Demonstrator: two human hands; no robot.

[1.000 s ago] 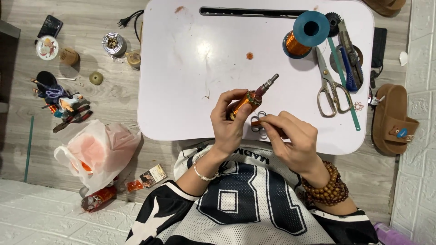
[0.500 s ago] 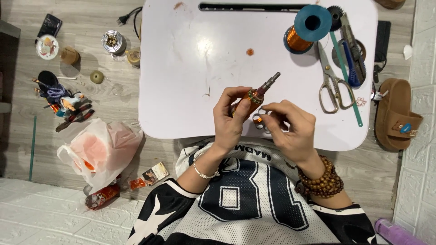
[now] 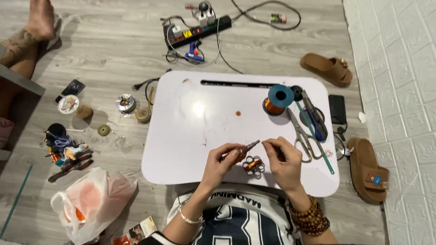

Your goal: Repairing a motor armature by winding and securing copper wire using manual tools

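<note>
The left hand (image 3: 222,162) grips a small brown-and-metal tool (image 3: 244,149) low over the near edge of the white tabletop (image 3: 181,136). A second ago the tool stood steeper and both hands crowded a little part with loops; now that part (image 3: 253,165) lies released on the tabletop between the hands. The right hand (image 3: 284,159) has lifted to the tool's tip, thumb and forefinger pinched there; whether it grips something thin, I cannot tell. The work seems to have passed from the part to the tip. The tool's long axis runs from lower left to upper right, tip toward the right hand. Farther off lie scissors (image 3: 303,138), then a spool of copper wire (image 3: 277,100), and beyond the tabletop a power strip (image 3: 197,31).
</note>
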